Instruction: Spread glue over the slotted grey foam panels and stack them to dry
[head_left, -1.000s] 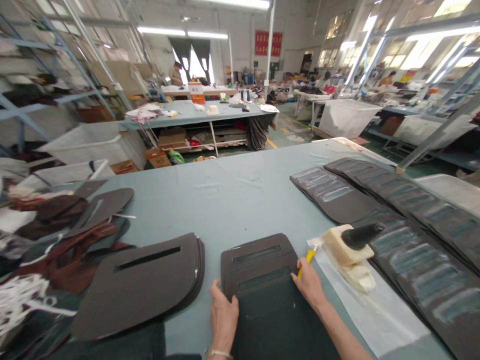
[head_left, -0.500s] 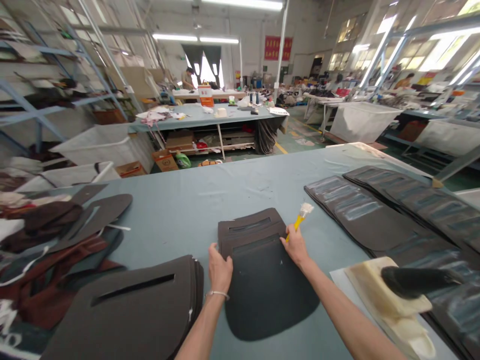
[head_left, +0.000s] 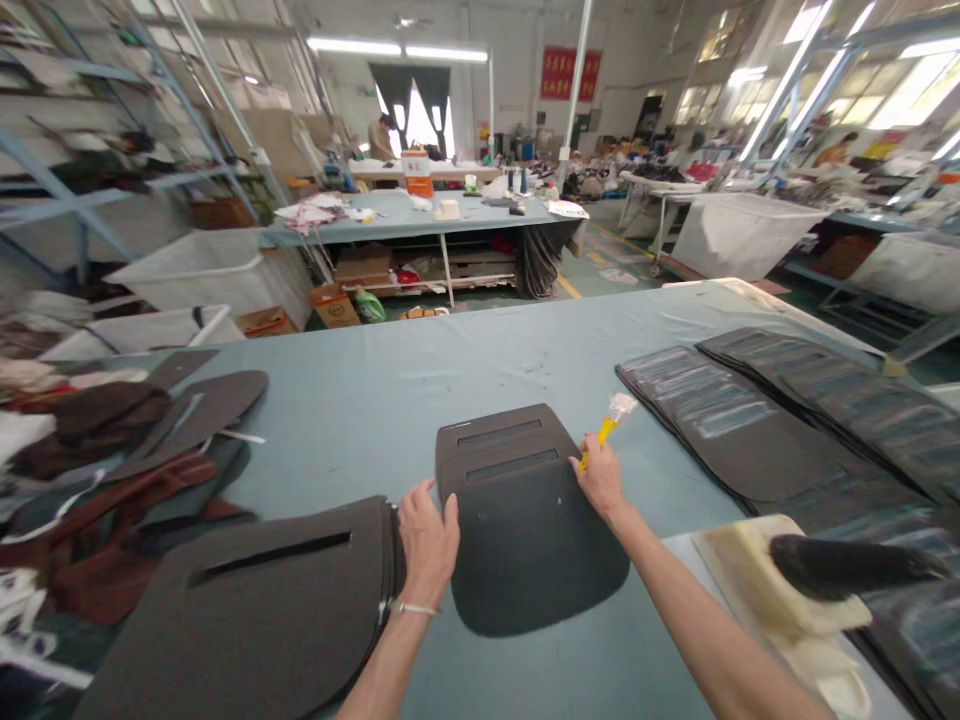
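Dark slotted panels [head_left: 536,550] lie overlapped in the middle of the table, with two slots showing across their far part. My right hand [head_left: 600,478] is closed round the yellow handle of a paintbrush [head_left: 609,424], whose whitish bristles point up and away. Its fingers are beside the panels' right edge. My left hand [head_left: 429,530] is open, thumb apart from the fingers, between the middle panels and a stack of dark panels [head_left: 270,590] on the left. Its fingertips are close to that stack's right edge; whether they touch it I cannot tell.
Panels with glossy streaks [head_left: 720,410] lie overlapped on the right. A cream-coloured container [head_left: 739,560] with a black cylindrical thing [head_left: 847,565] on it stands at front right. Brown and dark scraps [head_left: 135,480] are heaped on the left. Another table [head_left: 360,232] stands beyond.
My left hand has left the middle panels' left edge and moved left towards the stack. The middle panels now lie squarer and slightly farther away. The paintbrush stays in my right hand.
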